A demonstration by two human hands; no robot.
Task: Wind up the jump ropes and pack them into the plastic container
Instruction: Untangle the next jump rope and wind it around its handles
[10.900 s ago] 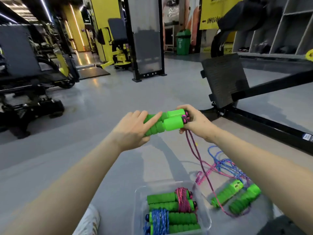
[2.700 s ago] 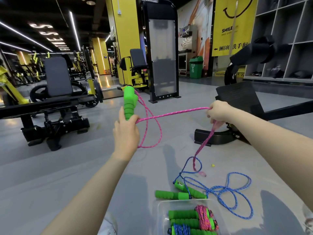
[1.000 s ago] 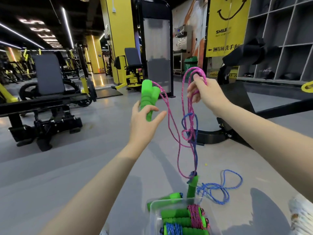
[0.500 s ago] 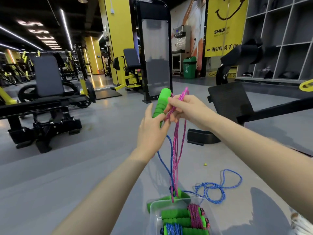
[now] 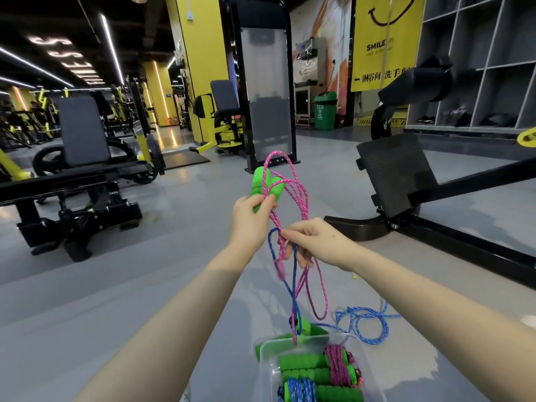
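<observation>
My left hand [image 5: 250, 219] grips the two green handles [image 5: 265, 185] of a pink jump rope [image 5: 295, 195] held upright, with pink loops draped over them. Just below, my right hand [image 5: 311, 242] pinches the hanging pink strands together with a strand of the blue jump rope [image 5: 362, 322]. The blue rope is tangled in the pink one; its coils lie on the floor and its green handles [image 5: 307, 329] rest by the container's far rim. The clear plastic container [image 5: 268, 369] at the bottom holds two wound ropes with green handles, one pink [image 5: 338, 365], one blue [image 5: 301, 391].
Grey gym floor all around. A black bench [image 5: 72, 175] stands to the left. A black machine frame with a footplate [image 5: 397, 172] runs along the right. A tall weight-stack machine [image 5: 262, 91] is straight ahead, with grey cubby shelves [image 5: 490, 62] at the far right.
My right hand has dropped from beside the handles to below my left hand, gripping the hanging strands. More pink loops now lie over the handles.
</observation>
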